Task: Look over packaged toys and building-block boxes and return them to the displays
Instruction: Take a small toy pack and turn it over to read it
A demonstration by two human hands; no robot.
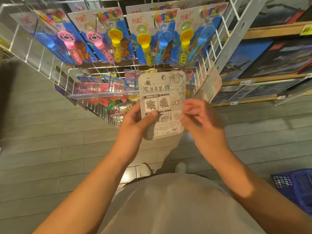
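- Left hand (135, 119) pinches the card (162, 105) at its left edge, thumb across the printed back; the card stands upright, long axis running up from the grip, hang hole at the far top
- Right hand (200, 115) is blurred at the card's right edge; fingers loosely curled; whether it grips or only touches, I cannot tell
- Pegs (108, 92) of the rack (200, 76) lie beyond the grip, up and left; left hand is nearer; rehanging likely needs the hole lined up with 1 peg

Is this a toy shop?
Most likely, yes. Bubble wand packs hang in rows on a wire rack, boxed sets sit on shelves with price tags, and a hand holds a carded toy.
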